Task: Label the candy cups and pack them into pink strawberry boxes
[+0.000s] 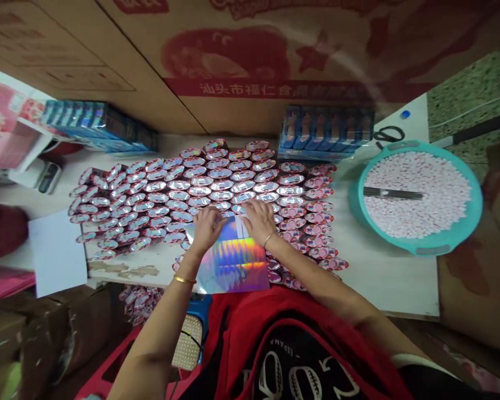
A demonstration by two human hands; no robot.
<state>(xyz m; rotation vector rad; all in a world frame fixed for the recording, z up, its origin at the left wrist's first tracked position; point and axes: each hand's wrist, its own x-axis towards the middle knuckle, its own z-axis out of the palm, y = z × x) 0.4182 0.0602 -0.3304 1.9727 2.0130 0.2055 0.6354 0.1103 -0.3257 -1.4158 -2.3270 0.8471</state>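
A shiny holographic sticker sheet [237, 261] lies over the front rows of small packs, with rows of rainbow-tinted shapes across it. My left hand [208, 226] has bent fingers at its upper left edge, thumb toward the sheet. At the upper right edge, my right hand [259, 221] pinches the sheet, with a pale strip beside its thumb. Around both hands stand several rows of small pointed-oval packs [220, 173], many with silvery tops. The packs on the right [319, 218] show pink tops. Some fingertips are hard to make out.
A turquoise basin [360, 205] of small white pieces, with a dark bar across them, stands on the right. Blue boxed packs [325, 133] and black scissors [388, 135] lie behind. Large cartons [250, 111] wall the back. White paper [58, 253] lies left.
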